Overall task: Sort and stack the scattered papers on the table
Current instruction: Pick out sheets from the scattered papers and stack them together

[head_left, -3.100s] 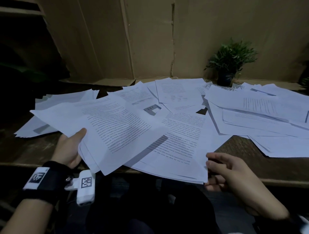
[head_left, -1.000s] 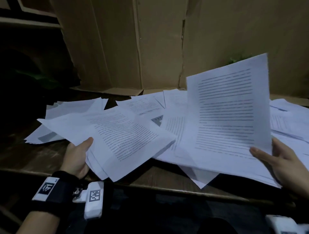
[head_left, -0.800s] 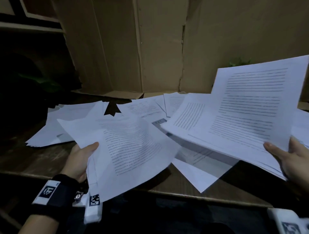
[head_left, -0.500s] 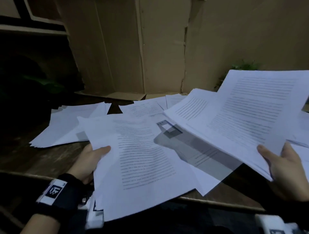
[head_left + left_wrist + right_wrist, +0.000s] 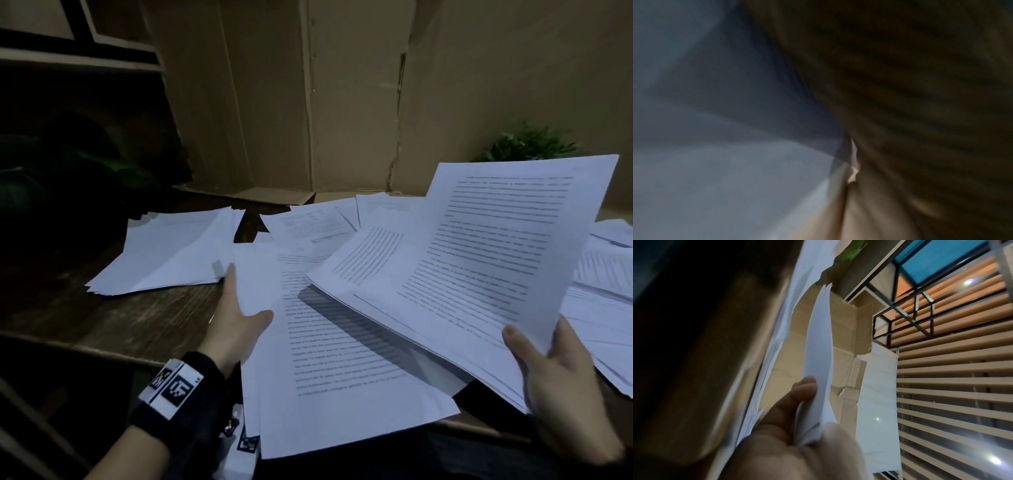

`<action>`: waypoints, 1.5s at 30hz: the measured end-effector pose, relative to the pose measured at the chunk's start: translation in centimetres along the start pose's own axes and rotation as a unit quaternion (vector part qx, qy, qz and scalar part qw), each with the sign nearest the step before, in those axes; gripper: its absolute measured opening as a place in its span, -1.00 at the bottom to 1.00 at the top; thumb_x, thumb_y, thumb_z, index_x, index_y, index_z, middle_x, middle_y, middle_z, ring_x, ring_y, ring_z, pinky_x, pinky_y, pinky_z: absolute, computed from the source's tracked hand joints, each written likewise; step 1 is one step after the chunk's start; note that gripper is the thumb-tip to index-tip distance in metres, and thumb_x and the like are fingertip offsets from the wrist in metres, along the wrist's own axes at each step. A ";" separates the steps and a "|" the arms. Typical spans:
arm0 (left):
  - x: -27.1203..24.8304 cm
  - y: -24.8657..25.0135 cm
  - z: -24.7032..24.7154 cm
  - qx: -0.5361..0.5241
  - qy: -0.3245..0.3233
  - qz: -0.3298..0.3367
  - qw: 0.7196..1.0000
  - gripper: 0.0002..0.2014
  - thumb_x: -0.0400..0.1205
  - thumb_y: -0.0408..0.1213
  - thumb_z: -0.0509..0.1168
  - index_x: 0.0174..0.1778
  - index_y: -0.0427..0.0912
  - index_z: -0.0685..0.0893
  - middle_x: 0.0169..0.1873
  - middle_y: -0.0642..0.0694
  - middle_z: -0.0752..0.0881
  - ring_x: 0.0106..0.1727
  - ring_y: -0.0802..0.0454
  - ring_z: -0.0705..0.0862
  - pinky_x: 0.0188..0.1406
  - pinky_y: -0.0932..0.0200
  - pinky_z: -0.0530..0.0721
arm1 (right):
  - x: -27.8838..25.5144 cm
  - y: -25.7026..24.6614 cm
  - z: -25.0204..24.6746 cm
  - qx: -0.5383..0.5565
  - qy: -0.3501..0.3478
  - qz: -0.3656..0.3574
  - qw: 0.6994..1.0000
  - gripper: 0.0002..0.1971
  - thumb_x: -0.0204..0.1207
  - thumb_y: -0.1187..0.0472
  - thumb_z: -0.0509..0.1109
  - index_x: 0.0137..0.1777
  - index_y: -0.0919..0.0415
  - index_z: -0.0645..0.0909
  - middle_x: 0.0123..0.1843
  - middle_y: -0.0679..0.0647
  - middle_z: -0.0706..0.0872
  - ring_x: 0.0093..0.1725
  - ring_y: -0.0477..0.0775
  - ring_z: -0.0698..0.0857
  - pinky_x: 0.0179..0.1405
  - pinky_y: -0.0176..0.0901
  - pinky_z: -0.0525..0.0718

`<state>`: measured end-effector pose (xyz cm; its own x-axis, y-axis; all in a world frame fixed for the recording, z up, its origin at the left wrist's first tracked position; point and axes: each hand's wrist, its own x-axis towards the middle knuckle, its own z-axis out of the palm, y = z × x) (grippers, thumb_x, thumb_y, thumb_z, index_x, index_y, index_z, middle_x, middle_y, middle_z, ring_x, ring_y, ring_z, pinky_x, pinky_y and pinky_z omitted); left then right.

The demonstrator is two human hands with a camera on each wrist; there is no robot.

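The right hand [image 5: 561, 387] is pinching a raised sheaf of papers [image 5: 479, 260] at its near corner; the right wrist view is showing thumb [image 5: 805, 391] clamping its edge. The left hand [image 5: 236, 325] is gripping another bundle [image 5: 335, 370] over the table [image 5: 102, 318], thumb on top, fingers hidden; its wrist view is blurring.

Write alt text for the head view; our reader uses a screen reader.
Two hands each hold a sheaf of printed papers above a dark wooden table: the left hand near the middle, the right hand lifting its sheaf. More sheets lie scattered; cardboard stands behind.
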<state>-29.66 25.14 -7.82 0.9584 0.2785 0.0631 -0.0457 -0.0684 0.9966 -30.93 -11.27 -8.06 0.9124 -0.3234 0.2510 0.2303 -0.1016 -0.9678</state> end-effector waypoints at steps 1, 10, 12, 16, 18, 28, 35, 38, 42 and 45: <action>0.0 0.0 0.1 0.041 0.003 -0.005 0.999 -0.43 0.62 -0.54 0.34 0.46 0.11 0.49 0.35 0.06 0.63 0.31 0.00 0.65 0.26 0.04 0.63 | -0.5 -0.3 0.6 0.008 -0.010 -0.001 1.000 -0.75 0.71 0.34 0.31 0.15 -0.08 0.61 -0.03 -0.35 0.81 0.02 -0.28 0.75 -0.13 -0.46 0.71; -1.6 2.9 1.0 -0.119 -0.030 -0.038 0.992 -0.46 0.55 0.36 0.05 0.09 0.16 0.80 -0.01 -0.01 0.86 0.09 -0.05 0.81 -0.02 0.01 0.74 | -4.3 -0.3 6.0 0.002 -0.128 0.008 0.992 -0.60 0.73 0.26 0.27 0.42 -0.24 0.50 0.27 -0.32 0.73 0.29 -0.27 0.66 0.31 -0.08 0.57; -1.8 2.6 0.9 -0.160 -0.039 -0.055 0.985 -0.44 0.51 0.27 0.16 0.28 0.02 0.70 0.11 -0.07 0.83 0.10 -0.04 0.81 -0.10 0.06 0.78 | -4.6 -0.6 6.0 0.002 -0.140 0.010 0.990 -0.61 0.73 0.25 0.27 0.40 -0.26 0.50 0.26 -0.32 0.74 0.27 -0.28 0.68 0.29 -0.08 0.57; -1.3 1.3 0.6 -0.091 -0.015 -0.011 0.996 -0.74 0.70 -0.38 0.29 0.29 -0.09 0.66 0.18 -0.07 0.79 0.20 -0.05 0.76 -0.04 0.24 0.75 | -4.0 -1.3 5.5 0.048 -0.175 0.079 0.980 -0.63 0.69 0.41 0.29 0.29 -0.07 0.63 0.14 -0.09 0.84 0.10 -0.04 0.81 0.08 -0.03 0.64; -1.2 0.9 0.3 -0.069 -0.014 -0.013 0.997 -0.78 0.72 -0.36 0.28 0.24 -0.05 0.67 0.15 -0.05 0.80 0.17 -0.02 0.77 0.05 0.14 0.73 | -2.8 -1.7 5.3 0.093 -0.183 0.138 0.969 -0.76 0.63 0.39 0.37 0.17 0.08 0.69 0.00 0.33 0.81 -0.12 0.31 0.69 -0.11 0.08 0.54; -1.2 0.9 -0.2 -0.052 -0.028 0.022 0.998 -0.74 0.73 -0.41 0.24 0.19 0.03 0.67 0.08 0.07 0.82 0.10 0.12 0.79 -0.03 0.25 0.74 | 2.0 -2.7 3.9 0.036 -0.141 0.167 0.975 -0.74 0.66 0.37 0.37 0.28 0.11 0.63 -0.04 0.29 0.85 -0.42 0.16 0.76 -0.53 -0.15 0.69; -1.1 0.9 -0.4 -0.072 -0.023 0.015 0.997 -0.74 0.73 -0.42 0.23 0.22 -0.02 0.66 0.13 0.02 0.81 0.14 0.06 0.79 0.03 0.19 0.76 | 4.2 -2.2 2.8 -0.046 -0.083 0.055 0.994 -0.58 0.57 0.16 0.46 -0.31 0.44 0.37 -0.40 0.14 0.47 -0.36 0.04 0.50 -0.33 -0.13 0.53; -1.0 0.8 -0.4 -0.082 -0.021 0.008 0.996 -0.74 0.73 -0.43 0.23 0.22 -0.04 0.66 0.10 -0.01 0.82 0.10 0.05 0.80 -0.01 0.17 0.77 | 6.2 -2.2 0.8 -0.077 0.018 -0.010 0.997 -0.74 0.62 0.14 0.35 -0.13 0.37 0.54 -0.31 0.23 0.73 -0.26 0.10 0.67 -0.27 -0.04 0.63; -0.9 0.6 -0.5 -0.085 -0.018 0.006 0.996 -0.71 0.72 -0.45 0.23 0.31 -0.09 0.64 0.13 -0.02 0.80 0.11 0.05 0.79 -0.02 0.20 0.78 | 7.7 -1.7 -0.9 -0.056 0.012 -0.002 0.998 -0.92 0.68 0.09 0.37 0.02 0.00 0.70 -0.10 0.04 0.87 0.00 0.24 0.83 0.24 0.34 0.72; -0.6 0.3 -0.6 -0.081 -0.013 0.000 0.997 -0.68 0.72 -0.43 0.25 0.38 -0.13 0.62 0.22 -0.08 0.77 0.23 -0.06 0.75 0.15 0.01 0.72 | 7.7 -1.9 -0.9 -0.072 -0.021 0.013 0.997 -0.75 0.56 -0.14 0.43 0.07 0.00 0.70 -0.04 0.12 0.87 0.05 0.27 0.83 0.32 0.37 0.66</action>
<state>-30.45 25.48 -7.56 0.9651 0.2541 0.0640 -0.0889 0.0879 0.9922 -24.63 -14.44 -4.27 0.9314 -0.2893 0.2211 0.1568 -0.2292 -0.9607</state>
